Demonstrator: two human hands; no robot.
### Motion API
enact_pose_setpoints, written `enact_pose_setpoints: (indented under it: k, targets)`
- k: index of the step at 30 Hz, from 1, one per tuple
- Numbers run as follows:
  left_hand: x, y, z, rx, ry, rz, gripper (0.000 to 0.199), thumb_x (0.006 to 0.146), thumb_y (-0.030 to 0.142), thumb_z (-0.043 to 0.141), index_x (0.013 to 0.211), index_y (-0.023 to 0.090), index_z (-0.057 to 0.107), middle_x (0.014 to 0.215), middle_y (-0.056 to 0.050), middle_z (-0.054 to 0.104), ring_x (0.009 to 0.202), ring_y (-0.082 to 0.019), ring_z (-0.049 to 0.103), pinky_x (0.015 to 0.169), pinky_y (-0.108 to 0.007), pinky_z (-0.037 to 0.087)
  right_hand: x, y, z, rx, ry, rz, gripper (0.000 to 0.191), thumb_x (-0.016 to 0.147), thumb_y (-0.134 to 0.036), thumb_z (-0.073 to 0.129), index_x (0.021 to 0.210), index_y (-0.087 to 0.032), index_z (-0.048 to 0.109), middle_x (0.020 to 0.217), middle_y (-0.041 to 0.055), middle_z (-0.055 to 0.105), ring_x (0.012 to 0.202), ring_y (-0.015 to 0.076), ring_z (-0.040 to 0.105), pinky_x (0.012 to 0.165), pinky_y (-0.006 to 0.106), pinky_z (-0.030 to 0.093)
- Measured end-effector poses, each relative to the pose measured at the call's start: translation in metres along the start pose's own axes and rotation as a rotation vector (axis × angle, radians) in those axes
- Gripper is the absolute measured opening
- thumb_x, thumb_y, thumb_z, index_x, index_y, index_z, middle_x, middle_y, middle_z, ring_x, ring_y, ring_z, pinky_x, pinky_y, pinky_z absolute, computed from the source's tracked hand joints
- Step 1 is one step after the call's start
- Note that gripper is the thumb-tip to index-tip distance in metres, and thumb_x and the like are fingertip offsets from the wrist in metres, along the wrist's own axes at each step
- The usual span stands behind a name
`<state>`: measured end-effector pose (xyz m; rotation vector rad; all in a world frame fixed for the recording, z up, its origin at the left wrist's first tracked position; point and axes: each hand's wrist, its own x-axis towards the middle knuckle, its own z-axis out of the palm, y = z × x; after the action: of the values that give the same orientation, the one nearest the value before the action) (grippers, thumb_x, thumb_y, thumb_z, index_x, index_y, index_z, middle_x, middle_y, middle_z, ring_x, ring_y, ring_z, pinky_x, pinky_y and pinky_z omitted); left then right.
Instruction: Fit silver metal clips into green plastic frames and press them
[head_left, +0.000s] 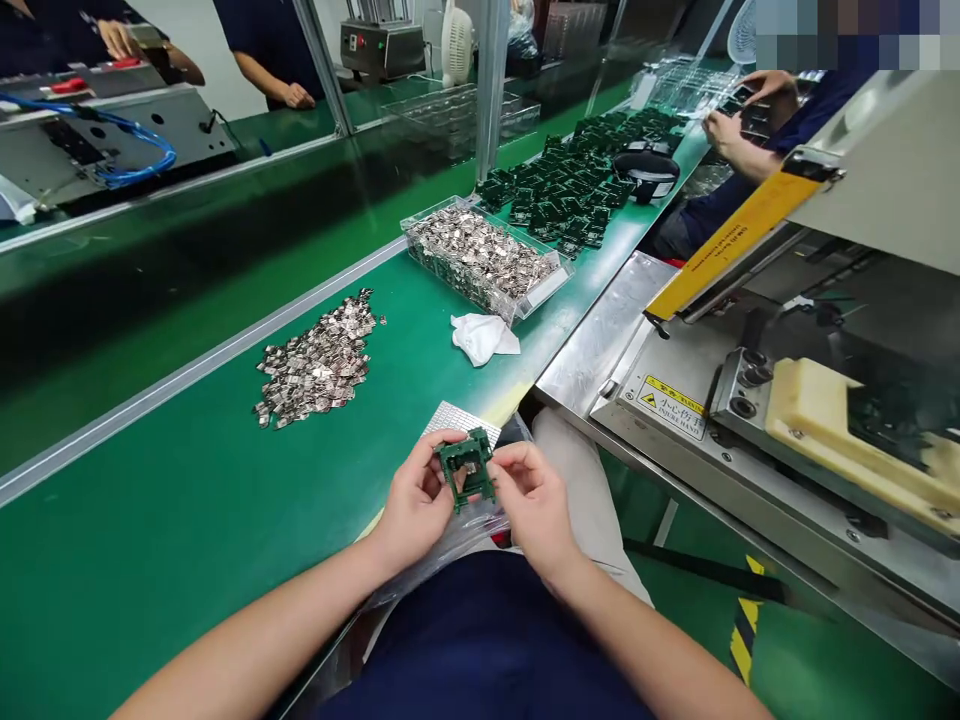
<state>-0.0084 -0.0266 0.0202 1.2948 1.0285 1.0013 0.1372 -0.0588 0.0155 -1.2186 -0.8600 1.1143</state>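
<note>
A dark green plastic frame with an opening through its middle is held up in front of my body. My left hand is closed on its left side, thumb below and fingers behind. At its right side my right hand pinches the edge between thumb and fingertips; a smaller part in that pinch, if any, cannot be made out. Just behind the frame lies a textured silver sheet at the table's edge. Farther off on the green table are a pile of small metal pieces and a clear box filled with similar pieces.
A crumpled white cloth lies near the box. Many green frames are heaped beyond it, beside a black round item. To the right stands a machine with a yellow guard bar. A co-worker's hands work farther back.
</note>
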Motion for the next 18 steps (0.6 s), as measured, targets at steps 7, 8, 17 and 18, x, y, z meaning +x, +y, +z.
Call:
enact_pose_setpoints:
  k: [7,8,17,18]
  targets:
    - [0.036,-0.007,-0.001,-0.015,0.157,0.119,0.04,0.077,0.035,0.072,0.11,0.019,0.054,0.09,-0.003,0.063,0.08,-0.014,0.061,0.072,-0.024,0.051,0.015,0.038,-0.027,-0.109,-0.085,0.039,0.032,0.085,-0.049,0.065,0.082,-0.017,0.066,0.072,0.0026,0.062,0.064,0.0175,0.054,0.058,0.027,0.043]
    - [0.041,-0.009,0.001,-0.006,0.157,0.134,0.04,0.077,0.033,0.072,0.11,0.019,0.054,0.091,-0.003,0.063,0.081,-0.014,0.061,0.073,-0.024,0.05,0.017,0.044,-0.024,-0.113,-0.139,0.043,0.033,0.085,-0.05,0.064,0.079,-0.017,0.066,0.069,0.0022,0.061,0.062,0.0171,0.053,0.057,0.027,0.042]
    - [0.049,-0.019,0.007,0.037,0.171,0.159,0.037,0.083,0.027,0.066,0.116,0.02,0.054,0.096,-0.004,0.064,0.082,-0.014,0.061,0.072,-0.023,0.05,0.024,0.069,-0.011,-0.191,-0.199,-0.07,0.041,0.093,-0.052,0.049,0.07,-0.02,0.057,0.067,0.0027,0.056,0.066,0.0192,0.052,0.063,0.031,0.042]
    - [0.049,-0.019,0.007,0.034,0.173,0.157,0.036,0.083,0.027,0.066,0.116,0.02,0.054,0.096,-0.004,0.064,0.082,-0.013,0.061,0.072,-0.023,0.05,0.025,0.072,-0.013,-0.22,-0.208,-0.086,0.042,0.093,-0.053,0.047,0.069,-0.02,0.055,0.068,0.0029,0.055,0.067,0.0195,0.051,0.065,0.031,0.042]
